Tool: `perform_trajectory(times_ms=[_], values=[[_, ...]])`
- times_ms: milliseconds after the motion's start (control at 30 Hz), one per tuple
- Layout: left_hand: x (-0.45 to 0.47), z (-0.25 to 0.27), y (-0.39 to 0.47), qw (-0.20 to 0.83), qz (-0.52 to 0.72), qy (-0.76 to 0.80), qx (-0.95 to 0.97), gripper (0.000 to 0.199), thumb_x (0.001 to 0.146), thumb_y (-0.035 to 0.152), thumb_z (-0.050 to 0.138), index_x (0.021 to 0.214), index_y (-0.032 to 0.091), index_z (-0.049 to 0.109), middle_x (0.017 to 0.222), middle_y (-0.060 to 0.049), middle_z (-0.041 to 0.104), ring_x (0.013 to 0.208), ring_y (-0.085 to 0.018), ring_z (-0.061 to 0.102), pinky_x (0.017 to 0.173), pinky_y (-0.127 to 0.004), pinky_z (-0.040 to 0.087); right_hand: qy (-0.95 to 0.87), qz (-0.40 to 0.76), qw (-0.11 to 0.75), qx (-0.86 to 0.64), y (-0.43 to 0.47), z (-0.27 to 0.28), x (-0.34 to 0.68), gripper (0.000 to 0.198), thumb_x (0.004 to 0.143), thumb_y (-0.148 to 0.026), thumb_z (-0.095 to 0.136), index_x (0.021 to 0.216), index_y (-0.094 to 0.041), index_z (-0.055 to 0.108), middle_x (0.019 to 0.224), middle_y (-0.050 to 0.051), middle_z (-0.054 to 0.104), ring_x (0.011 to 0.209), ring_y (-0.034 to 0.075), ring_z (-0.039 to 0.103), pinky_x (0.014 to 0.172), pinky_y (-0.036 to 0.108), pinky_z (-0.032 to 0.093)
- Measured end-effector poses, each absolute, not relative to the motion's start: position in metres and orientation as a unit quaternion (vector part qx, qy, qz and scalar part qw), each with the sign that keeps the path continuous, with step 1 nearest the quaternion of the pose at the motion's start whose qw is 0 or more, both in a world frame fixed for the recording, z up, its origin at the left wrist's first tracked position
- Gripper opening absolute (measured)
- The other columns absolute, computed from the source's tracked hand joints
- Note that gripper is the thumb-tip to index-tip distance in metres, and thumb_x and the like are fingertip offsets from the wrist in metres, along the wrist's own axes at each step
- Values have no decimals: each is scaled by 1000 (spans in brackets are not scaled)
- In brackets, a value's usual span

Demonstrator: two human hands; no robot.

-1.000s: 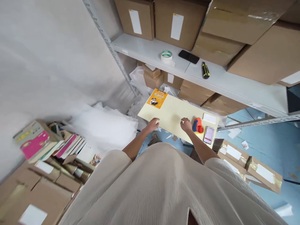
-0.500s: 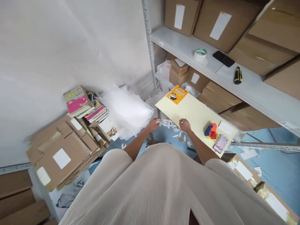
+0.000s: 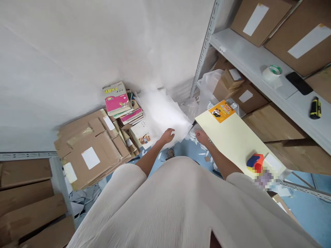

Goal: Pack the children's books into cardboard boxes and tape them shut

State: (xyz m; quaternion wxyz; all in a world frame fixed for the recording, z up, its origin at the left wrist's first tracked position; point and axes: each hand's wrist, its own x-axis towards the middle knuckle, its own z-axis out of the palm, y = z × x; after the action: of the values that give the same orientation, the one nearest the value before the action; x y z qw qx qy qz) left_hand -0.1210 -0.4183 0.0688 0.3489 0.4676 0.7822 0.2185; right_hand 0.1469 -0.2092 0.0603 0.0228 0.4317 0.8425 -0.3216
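Note:
My left hand (image 3: 168, 135) hovers over the near edge of a pile of thin white sheets (image 3: 165, 110), fingers bent and spread, with nothing in it. Whether it touches the sheets I cannot tell. Beside the left edge of a pale yellow tabletop (image 3: 232, 137), my right hand (image 3: 202, 137) is held with loosely bent fingers and no visible object. An orange booklet (image 3: 221, 111) lies at the table's far end. Toward the near end stands a red, blue and yellow tape dispenser (image 3: 254, 162), beside a blurred-out patch.
Stacked books (image 3: 119, 101) and flattened cardboard boxes (image 3: 95, 148) are on the left. A metal shelf (image 3: 248, 63) at right bears cartons, a tape roll (image 3: 272, 72), a black phone (image 3: 299, 83) and a yellow-black cutter (image 3: 315, 107). Paper scraps litter the blue floor (image 3: 184, 148).
My view has turned left, so the table and shelf appear farther right. My left hand has come over the white sheets; the right hand has shifted toward the table's far left corner.

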Motion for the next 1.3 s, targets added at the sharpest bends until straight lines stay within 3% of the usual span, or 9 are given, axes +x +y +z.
perform_trajectory(times_ms=[167,333,567,700,900,1100,1300], values=[[-156,58,-426,348,172,791,472,51,106,24,58,155,18,66,169,-21,60,155,-39,61,131,-59,51,820,-348,63,450,-220,58,91,33,96,-21,65,123,-20,83,134,14,83,115,28,78,110,40,60],[-170,56,-421,335,112,790,501,58,106,24,56,164,20,58,188,-20,39,173,-45,37,136,-68,38,785,-399,63,469,-223,54,62,45,98,-28,64,140,-21,77,149,15,76,127,30,75,113,42,59],[-175,60,-428,346,100,794,489,62,106,21,53,167,17,54,191,-21,31,178,-43,27,143,-65,26,754,-409,39,512,-224,41,44,57,95,-39,70,150,-23,68,144,16,77,130,35,71,111,47,58],[-179,58,-433,348,101,796,486,62,106,22,53,168,19,53,190,-21,33,176,-44,31,140,-67,30,730,-407,68,544,-224,39,37,50,95,-41,72,140,-20,70,127,15,82,121,33,74,111,45,57],[-184,51,-434,341,116,798,484,60,108,26,57,167,20,54,191,-22,30,175,-46,32,137,-67,35,735,-436,30,518,-221,42,30,13,93,-37,65,94,-24,70,106,10,83,104,28,75,102,40,59],[-187,48,-434,344,133,800,473,61,108,31,59,168,20,52,191,-23,28,174,-47,33,135,-67,38,628,-474,-82,612,-208,35,38,17,91,-36,60,103,-25,63,101,11,83,96,26,78,90,39,63],[-189,52,-435,345,157,801,464,68,110,38,58,174,21,45,190,-24,30,172,-47,37,134,-65,40,600,-516,-48,610,-210,30,46,21,81,-32,64,100,-23,67,90,8,80,86,25,78,80,36,63]])
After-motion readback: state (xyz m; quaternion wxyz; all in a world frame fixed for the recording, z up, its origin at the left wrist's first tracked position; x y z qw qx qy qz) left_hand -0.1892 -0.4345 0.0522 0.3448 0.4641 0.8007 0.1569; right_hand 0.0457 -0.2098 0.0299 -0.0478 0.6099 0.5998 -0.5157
